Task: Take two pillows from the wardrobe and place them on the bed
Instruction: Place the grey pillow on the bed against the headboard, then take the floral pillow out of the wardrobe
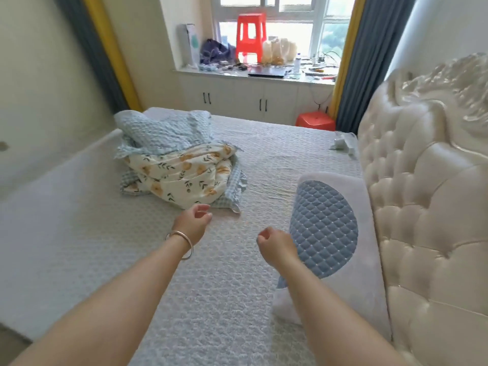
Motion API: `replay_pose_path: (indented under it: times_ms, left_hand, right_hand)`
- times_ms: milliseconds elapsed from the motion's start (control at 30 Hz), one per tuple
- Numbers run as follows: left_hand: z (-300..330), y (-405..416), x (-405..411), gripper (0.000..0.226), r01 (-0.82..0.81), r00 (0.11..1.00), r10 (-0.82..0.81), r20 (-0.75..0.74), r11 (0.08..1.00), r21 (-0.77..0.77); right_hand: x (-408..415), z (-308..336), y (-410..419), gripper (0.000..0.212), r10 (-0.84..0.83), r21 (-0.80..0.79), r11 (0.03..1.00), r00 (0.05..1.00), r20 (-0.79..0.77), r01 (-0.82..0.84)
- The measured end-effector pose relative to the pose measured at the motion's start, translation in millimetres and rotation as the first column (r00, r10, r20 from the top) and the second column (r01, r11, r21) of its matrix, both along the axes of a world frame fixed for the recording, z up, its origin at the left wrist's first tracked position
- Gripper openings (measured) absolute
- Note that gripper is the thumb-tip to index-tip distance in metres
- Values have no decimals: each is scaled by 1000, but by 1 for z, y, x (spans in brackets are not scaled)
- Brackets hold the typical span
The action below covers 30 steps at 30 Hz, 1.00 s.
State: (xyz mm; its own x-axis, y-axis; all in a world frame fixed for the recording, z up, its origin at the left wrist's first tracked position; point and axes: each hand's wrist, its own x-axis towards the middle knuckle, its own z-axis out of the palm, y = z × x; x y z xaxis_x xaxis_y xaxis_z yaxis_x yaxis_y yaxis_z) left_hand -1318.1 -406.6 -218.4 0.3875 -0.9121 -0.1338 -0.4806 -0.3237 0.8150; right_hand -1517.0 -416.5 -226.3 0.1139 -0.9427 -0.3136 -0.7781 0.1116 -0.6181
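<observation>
A white pillow [343, 233] with a quilted blue oval panel lies on the bed [79, 233], against the tufted cream headboard [422, 207] on the right. My right hand [274, 244] hovers just left of that pillow, fingers loosely curled, holding nothing. My left hand [192, 220], with a silver bangle on the wrist, is over the middle of the bed, fingers curled and apart, empty. No wardrobe is in view. A second pillow of this kind is not visible.
A crumpled floral quilt [182, 178] and blue checked bedding [158, 133] lie at the bed's far left. Beyond are a cluttered window sill [253, 75] with a red stool [250, 35], low cabinets, and another red stool [315, 120] on the floor.
</observation>
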Motion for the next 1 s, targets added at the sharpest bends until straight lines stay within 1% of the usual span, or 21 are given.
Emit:
replay_pose_path:
  times_ms: [67, 167, 267, 333, 433, 533, 600, 633, 700, 767, 833, 1000]
  left_hand:
    - [17, 27, 41, 23, -113, 993, 112, -23, 993, -39]
    - [38, 72, 105, 21, -315, 943, 302, -140, 946, -78]
    - [56, 125, 169, 13, -459, 886, 441, -143, 878, -133]
    - [66, 164, 210, 13, -545, 838, 529, -136, 822, -166]
    - [75, 226, 275, 17, -662, 750, 645, -147, 727, -182]
    - [84, 287, 335, 27, -769, 636, 757, -149, 606, -203]
    - [92, 321, 372, 30, -825, 555, 819, -142, 521, -219]
    - [95, 336, 390, 31, -844, 522, 840, -147, 484, -230]
    - [99, 363, 426, 35, -873, 467, 872, -145, 428, -234]
    - [101, 384, 459, 37, -894, 419, 895, -155, 377, -240]
    - [100, 403, 494, 38, -909, 377, 910, -170, 328, -257]
    - [93, 433, 563, 39, -928, 313, 942, -122, 275, -251]
  right_hand:
    - [43, 16, 8, 29, 95, -22, 995, 995, 37, -95]
    - [113, 38, 27, 27, 244, -56, 969, 968, 52, -241]
    - [185, 56, 53, 26, 404, -72, 914, 914, 46, -400]
    - [236, 66, 75, 28, 505, -66, 862, 862, 37, -502]
    - [317, 79, 116, 27, 649, -86, 758, 761, -2, -646]
    - [398, 88, 158, 28, 695, -135, 715, 719, 32, -686]
    - [449, 97, 186, 19, 749, -190, 657, 660, 55, -730]
    - [474, 103, 199, 16, 786, -218, 612, 615, 62, -760]
    - [520, 112, 222, 15, 842, -276, 531, 537, 59, -801]
    - [560, 115, 241, 19, 859, -289, 507, 504, 88, -812]
    - [604, 112, 262, 24, 868, -265, 496, 476, 139, -827]
    - [697, 103, 306, 26, 904, -246, 415, 365, 224, -876]
